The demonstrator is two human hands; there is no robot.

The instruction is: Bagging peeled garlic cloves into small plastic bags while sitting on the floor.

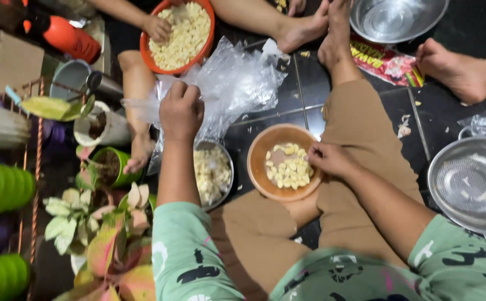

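Left hand [181,111] is fisted around the gathered edge of a clear plastic bag [234,83], held up above a small metal bowl [227,161] of peeled garlic cloves. Right hand [332,160] rests on the rim of a brown bowl [260,161] in the lap, fingers curled into the cloves [287,170]; can't tell whether it pinches one.

Counts: three bowls with cloves, namely the metal one, the brown one, and an orange bowl [146,47] further out, where another person's hand [157,28] reaches in. Two more metal vessels: a bowl [365,25] at top and a perforated colander [443,184] at right. Other people's bare feet [304,30] sit nearby.

Surface: dark tiled floor [432,111] with scraps of garlic skin. At left, green pots [0,187] on a rack, a leafy plant [103,223], and an orange bottle [70,38].
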